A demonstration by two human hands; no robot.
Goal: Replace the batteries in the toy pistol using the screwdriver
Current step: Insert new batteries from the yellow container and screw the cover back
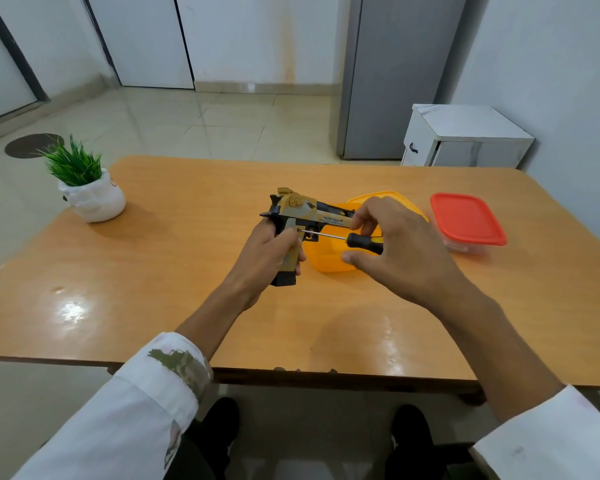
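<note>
Gripping the pistol (305,216), the left hand (267,251) steadies it; right hand (402,251) holds screwdriver (362,242) against its grip; battery swap likely still ahead.

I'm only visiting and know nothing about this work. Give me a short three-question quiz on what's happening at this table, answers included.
1. True or false: the left hand grips the toy pistol by its handle.
2. The tip of the screwdriver meets the pistol at: A) its grip, B) its muzzle, C) its top sight.
3. Which hand holds the screwdriver's handle?

Key: 1 true. 2 A. 3 the right hand.
</note>
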